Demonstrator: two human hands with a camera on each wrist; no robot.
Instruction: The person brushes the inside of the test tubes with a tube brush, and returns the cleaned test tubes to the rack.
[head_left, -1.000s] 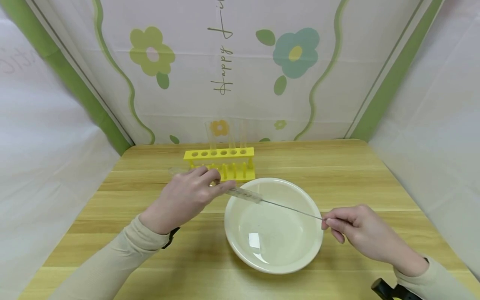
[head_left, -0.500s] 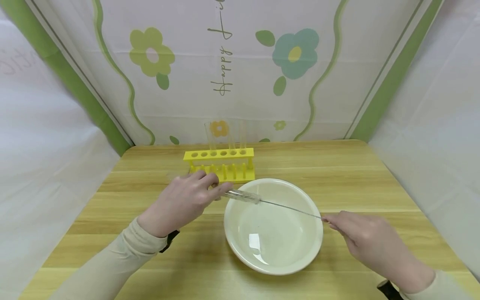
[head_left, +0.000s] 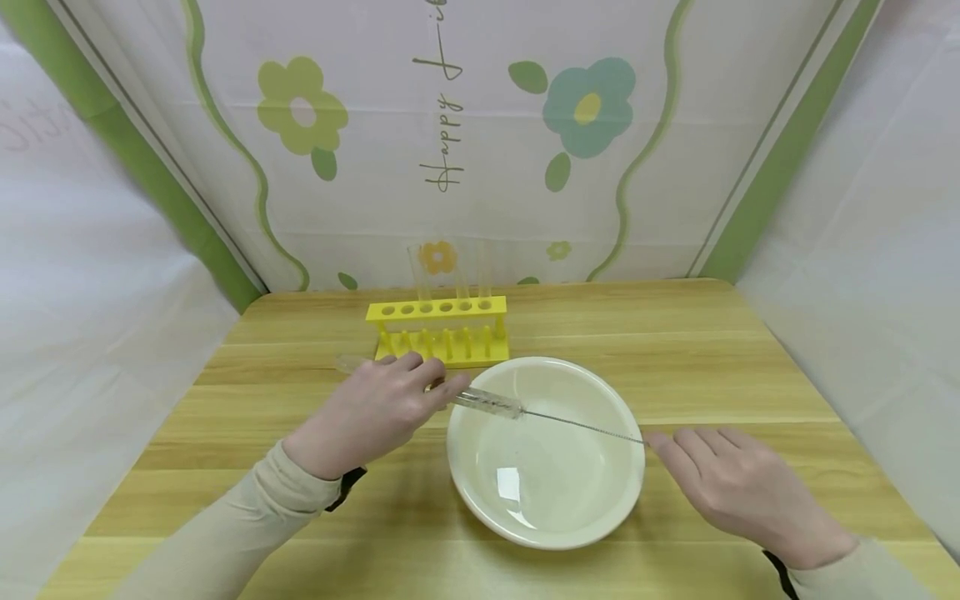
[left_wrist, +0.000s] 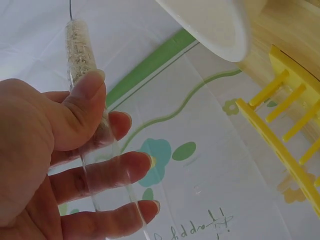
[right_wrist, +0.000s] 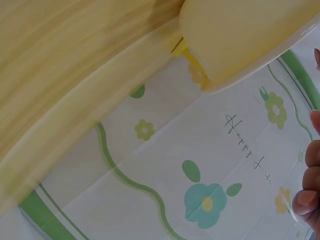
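L hand (head_left: 371,414): tube (head_left: 487,403) crosswise, mouth (head_left: 519,409) R

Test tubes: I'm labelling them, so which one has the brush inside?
The test tube gripped by the left hand: bristles show inside it. The other three tubes stand in the yellow rack, with no bristles visible.

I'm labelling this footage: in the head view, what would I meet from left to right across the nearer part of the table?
Left sleeve → left hand → white bowl → right hand → right sleeve.
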